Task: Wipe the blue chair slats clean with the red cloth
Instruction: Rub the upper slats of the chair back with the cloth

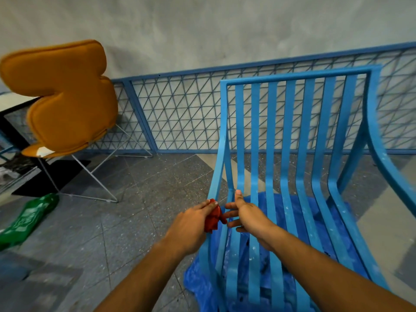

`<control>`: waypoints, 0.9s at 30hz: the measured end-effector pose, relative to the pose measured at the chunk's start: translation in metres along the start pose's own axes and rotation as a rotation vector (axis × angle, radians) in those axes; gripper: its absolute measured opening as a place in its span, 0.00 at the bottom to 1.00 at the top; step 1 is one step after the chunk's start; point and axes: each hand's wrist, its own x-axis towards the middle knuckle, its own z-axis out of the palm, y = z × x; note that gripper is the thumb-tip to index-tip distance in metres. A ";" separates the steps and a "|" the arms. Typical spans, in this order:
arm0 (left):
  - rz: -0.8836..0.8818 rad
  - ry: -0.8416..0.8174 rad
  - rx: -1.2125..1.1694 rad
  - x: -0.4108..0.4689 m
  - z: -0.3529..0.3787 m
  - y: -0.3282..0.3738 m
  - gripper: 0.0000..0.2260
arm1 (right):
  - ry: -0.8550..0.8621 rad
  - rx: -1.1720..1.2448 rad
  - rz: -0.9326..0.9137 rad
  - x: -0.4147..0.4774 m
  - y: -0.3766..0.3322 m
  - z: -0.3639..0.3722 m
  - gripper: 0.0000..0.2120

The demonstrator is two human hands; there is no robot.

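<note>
A grey wall (202,30) rose behind everything, with a blue mesh railing (180,109) running along its foot above the speckled tiled floor (135,188). The blue chair (292,154) stood before me on the right, its slats (272,143) flecked with pale spots, and a crumpled blue plastic sheet (299,212) lay under its seat. To the left stood an orange cushioned chair (67,97) on thin wire legs, well apart from mine, and a green bag (29,217) lay on the floor near it. My left hand (191,224) pinched the bunched red cloth (213,218) against the chair's left edge rail. My right hand (245,212) was spread loosely, thumb up, fingers reaching toward the cloth over the leftmost slats.
</note>
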 end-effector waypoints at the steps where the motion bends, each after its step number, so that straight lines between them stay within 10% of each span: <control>1: -0.007 0.009 -0.007 0.003 0.000 0.001 0.36 | -0.011 0.015 0.010 0.000 0.001 0.001 0.32; 21: -0.113 0.103 0.049 0.206 -0.014 0.002 0.35 | 0.018 0.063 -0.119 0.101 -0.049 -0.032 0.39; 27: -0.164 0.430 -0.325 0.250 -0.018 -0.004 0.31 | -0.016 -0.003 -0.143 0.120 -0.054 -0.036 0.42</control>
